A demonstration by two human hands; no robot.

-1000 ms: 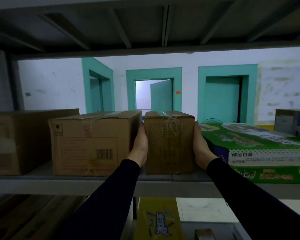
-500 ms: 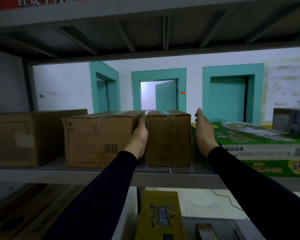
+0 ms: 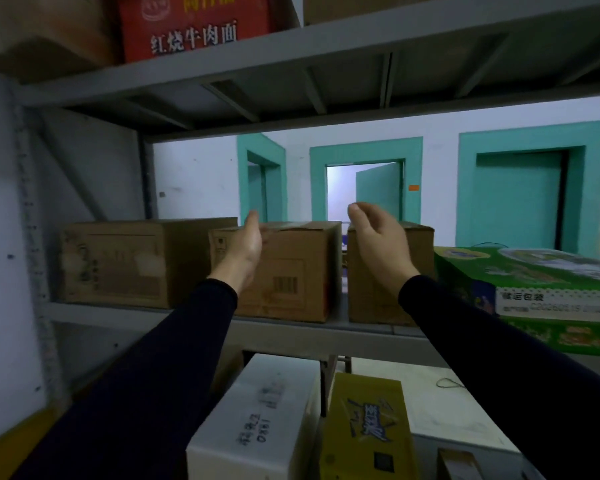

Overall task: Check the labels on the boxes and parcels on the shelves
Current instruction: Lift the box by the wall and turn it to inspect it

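Both hands empty, fingers loose: left hand [image 3: 245, 245] at 10 o'clock of barcode box [image 3: 284, 271], right hand [image 3: 378, 237] before small box [image 3: 390, 275], prob. reaching up for next label.

The right hand [image 3: 378, 244] hides the small box's [image 3: 416, 271] front; the green carton [image 3: 534, 292] runs off frame.

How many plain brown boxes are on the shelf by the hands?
3: left brown box, middle brown box behind the left hand, right brown box behind the right hand. More may be hidden.
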